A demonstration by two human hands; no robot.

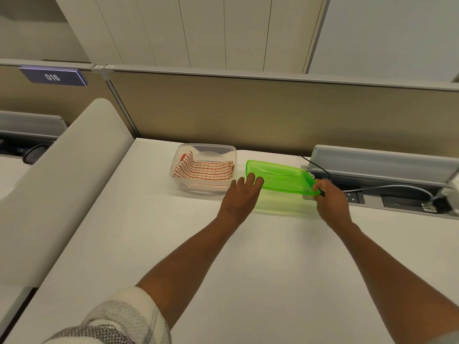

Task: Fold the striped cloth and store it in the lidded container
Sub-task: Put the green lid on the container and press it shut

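Pinching near-right corner of translucent green rectangular plastic lid (280, 178) with right hand (330, 199); steadying its near-left edge with left hand (241, 197), fingers straight, presumably readying to cap. Noting folded red-and-white striped cloth (206, 170) inside clear rectangular plastic container (206, 146), just beyond left hand.

The back of the right hand (331, 202) hides its fingers at the green lid (280, 178).

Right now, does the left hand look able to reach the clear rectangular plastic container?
Probably yes. The left hand lies just beside the clear rectangular plastic container, and nothing stands between them, though it touches the translucent green plastic lid.
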